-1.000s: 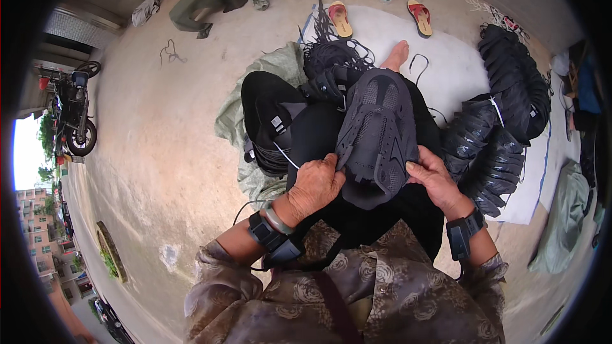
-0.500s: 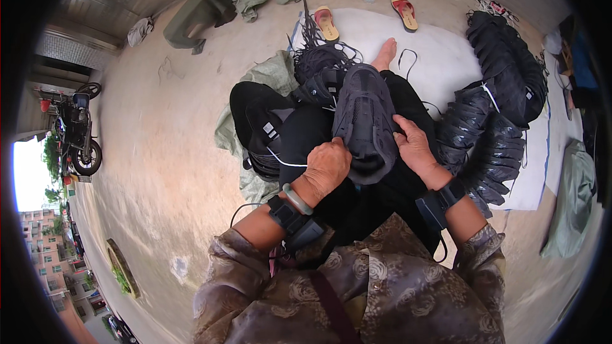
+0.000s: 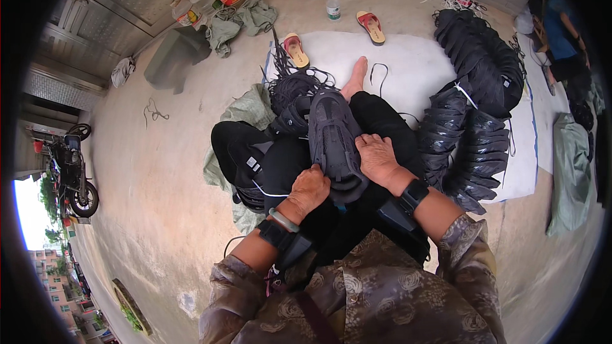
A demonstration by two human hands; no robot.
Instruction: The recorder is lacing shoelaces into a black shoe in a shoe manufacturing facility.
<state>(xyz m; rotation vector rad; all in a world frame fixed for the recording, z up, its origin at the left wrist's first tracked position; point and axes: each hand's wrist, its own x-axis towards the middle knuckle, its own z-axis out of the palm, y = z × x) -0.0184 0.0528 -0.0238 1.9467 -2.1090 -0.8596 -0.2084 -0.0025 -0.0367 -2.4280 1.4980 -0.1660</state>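
Note:
A dark grey shoe upper rests between my black-trousered legs, its toe pointing away from me and its opening nearest. My left hand is closed on the left edge beside the opening, with thumb and fingers pinched there. On the opposite edge my right hand grips with bent fingers; its fingertips are partly hidden. Behind the toe lies a heap of black shoelaces. More black uppers, with a white string, sit by my left leg.
Stacked black uppers, tied with white string, stand on a white sheet to the right. Red sandals and a water bottle are ahead. A green sack lies far right; a motorcycle is far left.
My right hand has come in from beside the shoe upper and closed on its right edge. My left hand stays at the left edge. The whole view has shifted slightly.

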